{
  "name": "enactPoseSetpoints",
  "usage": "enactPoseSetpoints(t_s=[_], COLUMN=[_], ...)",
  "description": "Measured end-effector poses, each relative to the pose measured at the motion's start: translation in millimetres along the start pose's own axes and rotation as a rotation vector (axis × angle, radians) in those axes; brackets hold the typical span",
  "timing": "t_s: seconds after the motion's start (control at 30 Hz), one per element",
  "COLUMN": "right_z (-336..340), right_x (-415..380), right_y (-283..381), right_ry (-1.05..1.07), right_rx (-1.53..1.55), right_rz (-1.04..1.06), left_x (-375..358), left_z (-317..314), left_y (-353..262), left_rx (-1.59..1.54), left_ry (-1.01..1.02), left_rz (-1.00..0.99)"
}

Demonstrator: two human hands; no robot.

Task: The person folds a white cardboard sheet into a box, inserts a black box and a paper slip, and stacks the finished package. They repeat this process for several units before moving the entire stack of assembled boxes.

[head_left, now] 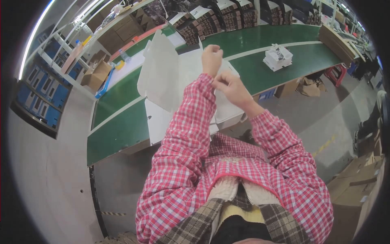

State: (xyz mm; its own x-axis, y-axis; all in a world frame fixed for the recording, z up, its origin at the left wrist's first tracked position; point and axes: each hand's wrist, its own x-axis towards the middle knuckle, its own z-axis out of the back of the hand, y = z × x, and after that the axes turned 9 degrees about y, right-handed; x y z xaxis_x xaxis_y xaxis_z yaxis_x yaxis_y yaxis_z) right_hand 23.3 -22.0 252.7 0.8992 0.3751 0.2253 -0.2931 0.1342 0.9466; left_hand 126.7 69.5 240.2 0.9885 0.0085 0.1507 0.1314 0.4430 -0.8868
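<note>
My left hand (211, 60) is raised over an open white cardboard box (189, 67), its fingers curled in and nothing visible in them. My right hand (235, 91) is closed at my left wrist, its thumb and fingertips pinching the edge of the red checked sleeve cuff (205, 81). The box's large flap (159, 69) stands up to the left of my hands. My forearms cover part of the box, and its inside is only partly in view.
A stack of white trays (278, 57) stands on the green worktable (300, 59) to the right. Several dark-printed stacks (227, 18) line the back. An opened brown carton (96, 74) lies at the left. A red stool (336, 75) is beyond the table, and brown cartons (353, 179) lie at lower right.
</note>
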Motion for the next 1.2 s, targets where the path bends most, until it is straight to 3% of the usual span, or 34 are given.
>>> enactPoseSetpoints(t_s=[0.07,0.17,0.2,0.27,0.37,0.47,0.57,0.67,0.7,0.77,0.8,0.9,0.93,0.97,1.0,1.07,1.1,1.17,1.2], right_z=[-10.9,-1.6,-5.4,-13.7,-33.6,-39.1,-47.1,-47.5,-45.1,-45.0,-42.5,-37.3,-33.9,-28.9,-13.1,18.9,35.1,69.1,74.8], right_x=[2.2,10.1,8.0,-0.5,-18.3,-15.5,-37.7,-63.2,-72.0,-84.3,-80.7,-72.0,-69.1,-66.1,-68.1,-71.9,-67.3,-62.3,-61.0], right_y=[4.4,-11.4,-10.7,-11.2,-10.0,-22.6,-59.1,-61.5,-54.1,-35.2,-36.0,-38.9,-35.8,-29.8,-40.3,-62.7,-66.6,-74.4,-84.0], right_ry=[-0.017,-0.035,0.039,0.329,0.748,0.689,0.686,0.796,0.834,0.947,0.948,0.894,0.879,0.712,0.564,-0.009,-0.028,-0.100,-0.076], right_rx=[-0.074,-0.080,-0.073,-0.039,0.428,0.530,0.348,0.141,0.107,-0.015,-0.046,-0.182,-0.202,-0.263,-0.276,-0.323,-0.392,-0.666,-0.690], right_rz=[0.063,0.005,-0.093,-0.490,-0.502,-0.493,-0.403,-0.436,-0.420,-0.294,-0.302,-0.359,-0.368,-0.472,-0.423,-0.224,-0.199,-0.108,-0.133], left_x=[-0.3,4.1,5.6,5.6,11.2,20.5,5.3,-22.5,-29.0,-37.9,-40.6,-48.8,-56.8,-70.0,-83.2,-109.6,-114.6,-129.3,-121.1], left_z=[14.0,27.6,34.6,45.0,52.2,46.1,25.8,7.0,-3.1,-14.3,-10.5,-1.0,7.2,20.5,41.0,81.4,101.5,137.6,138.9], left_y=[4.0,2.6,3.3,7.5,18.3,28.3,64.6,88.3,96.0,106.7,93.6,53.2,41.2,31.8,41.5,62.1,82.7,124.5,137.4], left_rx=[-0.739,-1.405,-1.441,-1.576,-1.705,-1.774,-1.800,-1.708,-1.630,-1.267,-1.129,-0.231,-0.075,0.138,0.107,-0.022,-0.028,-0.056,-0.051], left_ry=[-0.036,-0.068,-0.100,-0.226,-0.339,-0.359,-0.458,-0.473,-0.448,-0.321,-0.272,0.058,0.114,0.381,0.326,0.093,0.017,-0.275,-0.227], left_rz=[0.317,0.513,0.485,0.376,0.367,0.439,0.582,0.683,0.633,0.402,0.302,-0.236,-0.323,-0.547,-0.514,-0.371,-0.289,0.054,0.112])
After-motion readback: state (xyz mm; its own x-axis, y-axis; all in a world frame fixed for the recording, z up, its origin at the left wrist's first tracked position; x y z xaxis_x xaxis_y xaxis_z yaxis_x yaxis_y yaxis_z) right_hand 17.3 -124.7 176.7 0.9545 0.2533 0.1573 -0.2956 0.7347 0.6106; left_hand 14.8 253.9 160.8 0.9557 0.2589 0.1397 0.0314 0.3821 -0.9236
